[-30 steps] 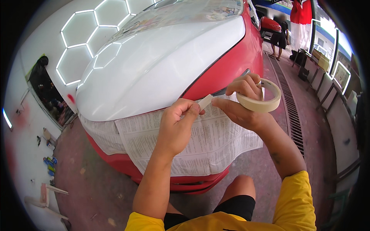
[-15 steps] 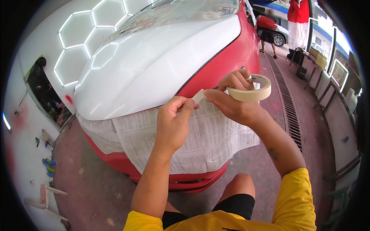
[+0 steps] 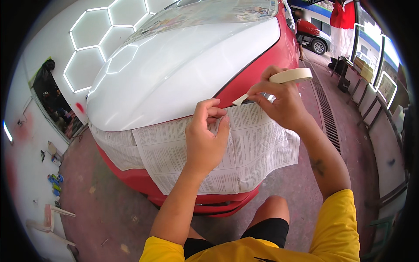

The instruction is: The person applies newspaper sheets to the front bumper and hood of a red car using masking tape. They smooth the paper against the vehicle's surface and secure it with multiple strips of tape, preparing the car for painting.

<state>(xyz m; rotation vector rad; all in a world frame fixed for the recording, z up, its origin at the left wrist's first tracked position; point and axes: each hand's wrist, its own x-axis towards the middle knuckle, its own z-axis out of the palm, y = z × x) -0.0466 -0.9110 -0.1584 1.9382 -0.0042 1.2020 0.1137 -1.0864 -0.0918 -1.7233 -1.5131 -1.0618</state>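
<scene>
A roll of cream masking tape (image 3: 291, 76) hangs on the fingers of my right hand (image 3: 283, 100). Between that hand's thumb and index finger is pinched a short torn strip of tape (image 3: 240, 100), its free end close to the newspaper's upper edge. My left hand (image 3: 206, 139) is held over the newspaper (image 3: 257, 161) with fingers bent and apart, holding nothing I can see. The printed sheets cover the front of a red car (image 3: 257, 72), just below its glossy white hood (image 3: 174, 78). Whether my left fingertips touch the paper I cannot tell.
A drain grate (image 3: 326, 113) runs along the floor to the right. Small bottles (image 3: 55, 183) and a wooden frame (image 3: 50, 218) stand by the left wall. Another person (image 3: 301, 30) is at the far right of the car, near a parked vehicle (image 3: 318, 46).
My left hand has let go of the tape strip and its fingers have spread. My right hand has risen slightly, with the roll tilted edge-on and the strip between its fingertips.
</scene>
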